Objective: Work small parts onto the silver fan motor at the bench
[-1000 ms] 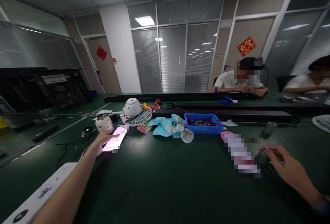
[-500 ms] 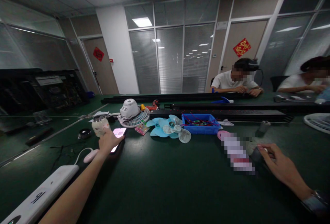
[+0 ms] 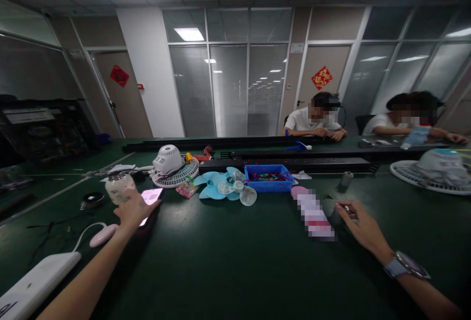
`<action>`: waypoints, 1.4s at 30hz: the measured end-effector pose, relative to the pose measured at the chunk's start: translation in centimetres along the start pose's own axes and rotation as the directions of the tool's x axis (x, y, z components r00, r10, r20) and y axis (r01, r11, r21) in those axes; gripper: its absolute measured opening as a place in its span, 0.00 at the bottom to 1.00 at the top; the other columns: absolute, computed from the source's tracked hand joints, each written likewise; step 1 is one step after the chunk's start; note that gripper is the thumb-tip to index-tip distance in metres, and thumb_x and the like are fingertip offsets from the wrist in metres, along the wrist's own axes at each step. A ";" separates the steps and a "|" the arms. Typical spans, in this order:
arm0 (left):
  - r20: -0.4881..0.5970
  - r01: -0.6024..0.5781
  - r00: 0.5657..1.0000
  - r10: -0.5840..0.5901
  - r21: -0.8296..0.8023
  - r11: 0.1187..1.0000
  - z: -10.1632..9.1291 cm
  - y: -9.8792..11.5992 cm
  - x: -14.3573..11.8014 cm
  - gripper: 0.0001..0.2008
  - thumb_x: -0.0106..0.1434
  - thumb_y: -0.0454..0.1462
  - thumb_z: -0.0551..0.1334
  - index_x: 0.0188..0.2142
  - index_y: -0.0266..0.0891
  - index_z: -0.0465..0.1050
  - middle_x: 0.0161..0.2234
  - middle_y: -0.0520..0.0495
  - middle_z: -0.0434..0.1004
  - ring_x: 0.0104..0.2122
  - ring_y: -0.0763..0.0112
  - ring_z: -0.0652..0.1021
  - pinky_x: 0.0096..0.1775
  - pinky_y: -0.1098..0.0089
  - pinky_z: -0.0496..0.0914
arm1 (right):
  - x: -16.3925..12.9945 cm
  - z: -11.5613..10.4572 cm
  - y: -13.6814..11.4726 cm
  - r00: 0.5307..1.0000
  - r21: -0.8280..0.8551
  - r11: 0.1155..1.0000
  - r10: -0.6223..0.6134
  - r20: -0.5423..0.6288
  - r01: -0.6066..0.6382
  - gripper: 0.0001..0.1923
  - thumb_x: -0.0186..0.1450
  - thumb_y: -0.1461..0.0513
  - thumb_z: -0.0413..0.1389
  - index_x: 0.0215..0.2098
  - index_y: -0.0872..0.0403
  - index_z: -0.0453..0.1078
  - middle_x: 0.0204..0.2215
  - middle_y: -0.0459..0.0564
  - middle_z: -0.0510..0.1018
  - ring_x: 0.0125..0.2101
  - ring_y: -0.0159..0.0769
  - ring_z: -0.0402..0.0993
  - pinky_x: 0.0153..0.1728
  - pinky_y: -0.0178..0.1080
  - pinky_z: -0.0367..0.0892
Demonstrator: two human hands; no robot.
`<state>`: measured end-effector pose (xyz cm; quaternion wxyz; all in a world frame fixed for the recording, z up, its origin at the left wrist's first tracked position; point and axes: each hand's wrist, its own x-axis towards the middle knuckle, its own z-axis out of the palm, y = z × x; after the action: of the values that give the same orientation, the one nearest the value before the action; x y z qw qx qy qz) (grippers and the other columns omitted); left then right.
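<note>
The left hand (image 3: pixel 134 209) lies loosely spread over a lit phone (image 3: pixel 150 197), fingers resting on its screen, a jar (image 3: pixel 118 187) just beyond. The right hand (image 3: pixel 362 226) has fingertips pinched on a small dark part (image 3: pixel 336 217) on the table (image 3: pixel 235 261).

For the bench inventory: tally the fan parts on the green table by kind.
Fan grilles with a motor housing on top: 2
Loose fan blade sets: 2, light blue and clear
Total: 4
</note>
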<state>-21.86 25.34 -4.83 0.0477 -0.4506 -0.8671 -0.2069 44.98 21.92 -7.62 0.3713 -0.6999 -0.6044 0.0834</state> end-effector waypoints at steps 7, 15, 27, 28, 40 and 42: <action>-0.274 -0.371 0.888 0.368 0.042 0.928 1.9 6.1 -7.4 0.30 0.62 0.50 0.52 0.55 0.26 0.59 0.58 0.26 0.62 0.57 0.41 0.64 0.55 0.48 0.58 | -0.5 0.0 -0.1 0.993 -0.006 0.996 -0.090 -0.071 0.089 0.27 0.58 0.45 0.56 0.49 0.51 0.66 0.42 0.54 0.79 0.38 0.45 0.78 0.40 0.47 0.73; -0.258 -0.683 0.726 0.637 -0.166 0.711 2.8 9.3 -12.5 0.19 0.63 0.47 0.54 0.47 0.35 0.62 0.53 0.32 0.67 0.54 0.47 0.69 0.52 0.53 0.64 | -1.1 -0.5 -1.1 0.996 0.111 0.993 -0.019 -0.085 0.028 0.31 0.54 0.46 0.59 0.52 0.51 0.70 0.40 0.52 0.82 0.34 0.44 0.80 0.38 0.46 0.75; -0.188 -0.713 0.618 0.763 -0.542 0.444 1.1 12.3 -18.8 0.20 0.66 0.47 0.57 0.53 0.41 0.65 0.51 0.39 0.72 0.52 0.54 0.72 0.53 0.51 0.67 | -7.5 4.6 -15.9 0.891 0.478 0.856 -0.361 0.275 0.199 0.27 0.59 0.51 0.62 0.55 0.49 0.69 0.44 0.49 0.80 0.44 0.41 0.77 0.48 0.46 0.71; -0.184 -0.717 0.591 0.785 -0.567 0.406 0.8 12.9 -19.8 0.19 0.67 0.46 0.57 0.54 0.43 0.66 0.52 0.40 0.73 0.52 0.55 0.72 0.53 0.51 0.67 | -8.3 5.8 -17.0 0.863 0.504 0.841 -0.392 0.318 0.197 0.27 0.58 0.52 0.63 0.53 0.49 0.69 0.44 0.48 0.80 0.44 0.41 0.77 0.48 0.45 0.71; -0.043 -0.518 0.577 0.816 -0.791 0.325 0.0 16.5 -21.7 0.13 0.67 0.46 0.59 0.45 0.50 0.80 0.41 0.46 0.81 0.45 0.60 0.73 0.47 0.58 0.69 | -9.9 8.5 -18.3 0.821 0.584 0.796 -0.434 0.370 0.158 0.19 0.57 0.54 0.64 0.45 0.51 0.72 0.39 0.47 0.80 0.39 0.39 0.76 0.42 0.40 0.70; -0.029 -0.505 0.564 0.825 -0.803 0.317 0.0 16.6 -21.4 0.12 0.66 0.46 0.60 0.45 0.52 0.79 0.42 0.47 0.80 0.46 0.60 0.72 0.47 0.59 0.69 | -9.9 8.7 -18.3 0.820 0.577 0.800 -0.436 0.370 0.165 0.18 0.57 0.54 0.64 0.44 0.51 0.73 0.38 0.47 0.80 0.38 0.39 0.76 0.40 0.40 0.70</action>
<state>4.02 17.45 -5.32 -0.2290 -0.7812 -0.4177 -0.4034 23.20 16.47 -5.76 0.3911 -0.4197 -0.7386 0.3541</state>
